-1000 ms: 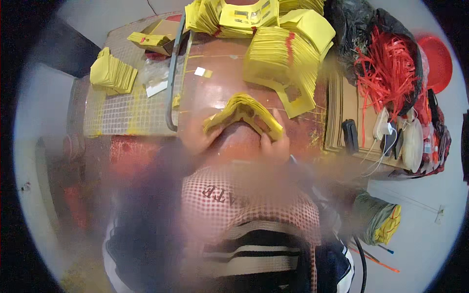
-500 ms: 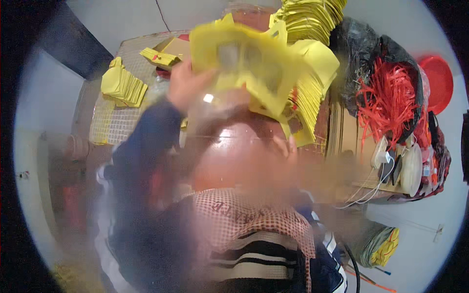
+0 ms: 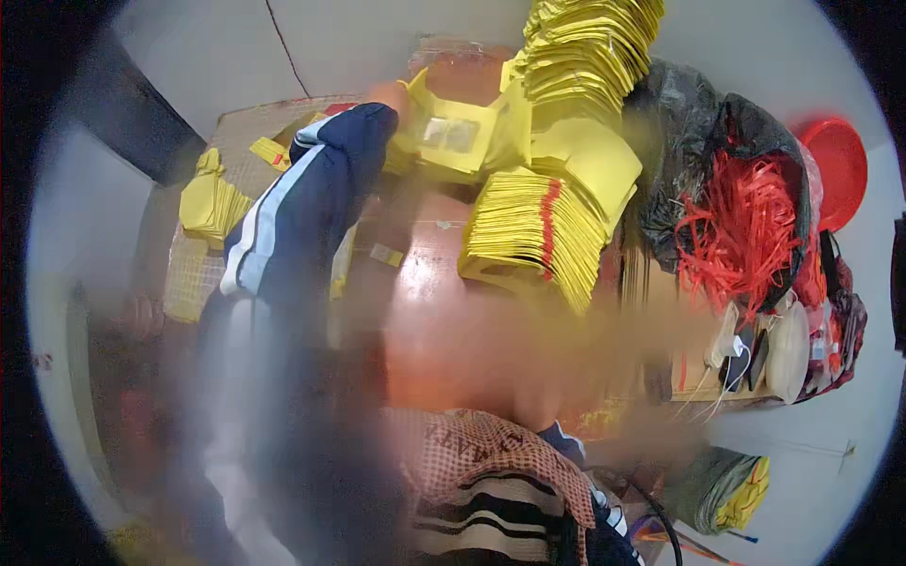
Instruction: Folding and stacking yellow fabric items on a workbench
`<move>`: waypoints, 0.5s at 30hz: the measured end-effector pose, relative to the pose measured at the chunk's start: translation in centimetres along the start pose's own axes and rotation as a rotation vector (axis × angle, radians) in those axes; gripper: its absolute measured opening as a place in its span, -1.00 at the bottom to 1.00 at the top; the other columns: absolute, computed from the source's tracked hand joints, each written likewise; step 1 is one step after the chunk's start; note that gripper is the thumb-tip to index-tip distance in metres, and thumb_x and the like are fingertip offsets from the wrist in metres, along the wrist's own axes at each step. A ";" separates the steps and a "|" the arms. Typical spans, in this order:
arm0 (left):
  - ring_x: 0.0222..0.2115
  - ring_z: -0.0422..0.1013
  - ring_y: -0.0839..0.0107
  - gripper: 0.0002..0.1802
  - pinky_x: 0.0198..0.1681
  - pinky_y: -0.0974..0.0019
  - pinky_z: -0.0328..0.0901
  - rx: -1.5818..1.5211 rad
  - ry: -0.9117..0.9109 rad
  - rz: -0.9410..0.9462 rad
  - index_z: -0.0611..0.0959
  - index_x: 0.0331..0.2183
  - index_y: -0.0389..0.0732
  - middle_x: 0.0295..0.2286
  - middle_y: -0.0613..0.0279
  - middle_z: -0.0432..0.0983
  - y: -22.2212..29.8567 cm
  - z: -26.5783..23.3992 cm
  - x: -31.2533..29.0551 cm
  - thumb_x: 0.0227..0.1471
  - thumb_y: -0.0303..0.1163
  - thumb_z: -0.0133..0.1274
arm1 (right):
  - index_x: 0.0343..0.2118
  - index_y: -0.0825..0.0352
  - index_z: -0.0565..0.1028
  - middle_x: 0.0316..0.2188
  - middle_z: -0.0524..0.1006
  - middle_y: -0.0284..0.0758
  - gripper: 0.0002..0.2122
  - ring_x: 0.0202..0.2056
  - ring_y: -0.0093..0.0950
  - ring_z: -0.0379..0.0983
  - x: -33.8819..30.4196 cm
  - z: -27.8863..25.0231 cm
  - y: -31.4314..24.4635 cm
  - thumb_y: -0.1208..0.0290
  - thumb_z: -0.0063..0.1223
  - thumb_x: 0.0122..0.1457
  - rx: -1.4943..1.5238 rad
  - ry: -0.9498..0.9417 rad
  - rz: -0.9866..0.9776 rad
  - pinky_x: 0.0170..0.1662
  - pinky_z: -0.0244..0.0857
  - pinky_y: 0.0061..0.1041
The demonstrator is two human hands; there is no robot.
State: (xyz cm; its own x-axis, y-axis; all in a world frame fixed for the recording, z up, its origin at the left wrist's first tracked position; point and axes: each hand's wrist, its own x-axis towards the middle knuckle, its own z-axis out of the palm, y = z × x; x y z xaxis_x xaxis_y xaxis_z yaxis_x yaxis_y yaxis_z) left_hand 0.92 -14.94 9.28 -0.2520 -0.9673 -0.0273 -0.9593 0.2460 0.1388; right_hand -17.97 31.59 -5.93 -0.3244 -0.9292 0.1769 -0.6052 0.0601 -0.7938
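Note:
At the far middle of the table, my left hand is at the left edge of a yellow folded paper box with a window cut into it. The fingers seem closed on that edge, though the sleeve partly hides them. Right of the box, a tall stack of yellow paper pieces leans back. A bundle of yellow folded pieces with a red stripe lies nearer. My right hand is low by the table's near edge, smeared, and its fingers cannot be made out.
Another yellow bundle sits on the left. On the right are a black bag with red shredded strips, a red round basin and a white charger with cable. A small label-like piece lies on the reddish tabletop.
My left hand has carried the yellow windowed piece away from me to the table's far side. My right hand has drawn back toward my body. The striped bundle is now uncovered.

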 end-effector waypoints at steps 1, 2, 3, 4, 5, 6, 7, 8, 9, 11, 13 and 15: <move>-0.25 0.40 -0.09 -0.59 -0.20 0.04 0.31 -0.002 0.002 0.001 0.53 -0.21 -0.27 -0.26 -0.14 0.47 -0.5 0.2 0.5 -0.14 -0.26 0.08 | 0.04 0.48 0.22 -0.12 0.40 -0.13 -0.59 -0.13 -0.42 0.38 0.7 -0.1 -1.7 0.63 -0.13 0.07 0.128 0.062 0.029 -0.09 0.26 -0.51; -0.22 0.39 -0.08 -0.57 -0.17 0.06 0.30 -0.004 -0.022 0.010 0.49 -0.18 -0.27 -0.24 -0.15 0.45 -1.3 0.7 1.3 -0.13 -0.27 0.07 | 0.04 0.49 0.22 -0.12 0.41 -0.13 -0.60 -0.15 -0.44 0.38 1.2 0.0 -2.7 0.62 -0.14 0.08 0.257 0.119 0.058 -0.10 0.26 -0.53; -0.19 0.37 -0.07 -0.55 -0.14 0.07 0.29 0.009 -0.064 0.041 0.45 -0.15 -0.26 -0.21 -0.16 0.43 -0.3 0.9 2.1 -0.13 -0.29 0.05 | 0.04 0.49 0.22 -0.12 0.41 -0.13 -0.60 -0.15 -0.44 0.38 1.5 0.0 -2.7 0.62 -0.14 0.08 0.264 0.132 0.083 -0.10 0.26 -0.53; -0.19 0.37 -0.07 -0.55 -0.14 0.07 0.29 0.022 -0.084 0.057 0.45 -0.15 -0.26 -0.21 -0.16 0.43 0.7 1.5 2.5 -0.13 -0.29 0.05 | 0.04 0.49 0.22 -0.14 0.41 -0.15 -0.60 -0.17 -0.45 0.38 1.7 0.0 -2.7 0.61 -0.14 0.08 0.276 0.160 0.099 -0.12 0.26 -0.55; -0.17 0.35 -0.06 -0.52 -0.12 0.08 0.27 0.021 0.089 0.089 0.41 -0.11 -0.26 -0.19 -0.16 0.41 1.6 2.3 2.6 -0.13 -0.31 0.06 | 0.04 0.49 0.22 -0.16 0.41 -0.16 -0.60 -0.20 -0.47 0.37 1.8 -0.1 -2.5 0.61 -0.14 0.09 0.287 0.186 0.116 -0.14 0.26 -0.57; -0.15 0.33 -0.06 -0.48 -0.09 0.10 0.26 -0.019 0.302 0.079 0.37 -0.08 -0.26 -0.17 -0.16 0.38 0.4 1.8 0.6 -0.13 -0.34 0.07 | 0.04 0.49 0.22 -0.19 0.42 -0.18 -0.60 -0.22 -0.49 0.37 2.0 -0.2 -2.7 0.60 -0.14 0.09 0.272 0.187 0.075 -0.16 0.26 -0.59; -0.15 0.32 -0.05 -0.47 -0.10 0.09 0.25 -0.093 0.331 0.113 0.34 -0.06 -0.27 -0.18 -0.16 0.37 1.5 0.4 -1.0 -0.11 -0.37 0.06 | 0.04 0.49 0.22 -0.21 0.42 -0.19 -0.60 -0.25 -0.51 0.37 2.0 -0.4 -2.6 0.60 -0.14 0.10 0.272 0.215 0.079 -0.18 0.26 -0.60; -0.16 0.31 -0.05 -0.46 -0.11 0.07 0.25 -0.168 0.355 0.153 0.31 -0.04 -0.27 -0.19 -0.16 0.37 2.9 -1.2 -3.1 -0.10 -0.40 0.04 | 0.05 0.48 0.20 -0.26 0.42 -0.23 -0.58 -0.30 -0.54 0.36 2.0 -0.9 -2.7 0.61 -0.14 0.09 0.281 0.259 0.110 -0.21 0.26 -0.62; -0.19 0.33 -0.03 -0.49 -0.12 0.09 0.26 -0.220 0.521 0.312 0.33 -0.05 -0.28 -0.22 -0.15 0.37 3.4 -1.6 -5.3 -0.10 -0.43 0.05 | 0.05 0.48 0.20 -0.26 0.42 -0.23 -0.58 -0.30 -0.54 0.36 2.1 -1.4 -2.5 0.61 -0.14 0.09 0.277 0.271 0.123 -0.21 0.26 -0.62; -0.24 0.36 0.03 -0.53 -0.15 0.14 0.27 -0.347 0.728 0.575 0.37 -0.09 -0.29 -0.26 -0.10 0.39 4.6 -1.1 -10.3 -0.10 -0.47 0.06 | 0.11 0.47 0.08 -0.34 0.38 -0.30 -0.49 -0.36 -0.58 0.32 2.3 -2.2 -2.4 0.67 -0.12 0.05 0.402 0.370 0.167 -0.28 0.26 -0.65; -0.29 0.38 0.13 -0.60 -0.16 0.23 0.27 -0.635 0.557 0.645 0.43 -0.18 -0.32 -0.31 0.01 0.41 6.1 0.3 -15.6 -0.14 -0.49 0.12 | 0.13 0.46 0.02 -0.31 0.36 -0.30 -0.44 -0.37 -0.58 0.32 3.7 -2.6 -3.3 0.69 -0.12 0.03 0.376 0.416 0.173 -0.31 0.26 -0.65; -0.33 0.41 0.25 -0.63 -0.25 0.29 0.30 -0.638 0.495 0.837 0.46 -0.21 -0.30 -0.36 0.04 0.43 8.1 2.3 -19.5 -0.14 -0.46 0.15 | 0.15 0.46 -0.04 -0.29 0.33 -0.30 -0.40 -0.38 -0.59 0.31 5.7 -2.6 -2.9 0.72 -0.12 0.01 0.329 0.464 0.178 -0.33 0.26 -0.66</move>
State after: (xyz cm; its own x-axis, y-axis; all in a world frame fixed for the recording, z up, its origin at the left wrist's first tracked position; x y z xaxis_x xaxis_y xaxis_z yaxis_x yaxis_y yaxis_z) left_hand -2.26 6.04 8.68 -0.5636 -0.4701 0.6792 -0.2426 0.8802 0.4078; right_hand -19.98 27.12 -1.13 -0.7288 -0.6543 0.2018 -0.2796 0.0152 -0.9600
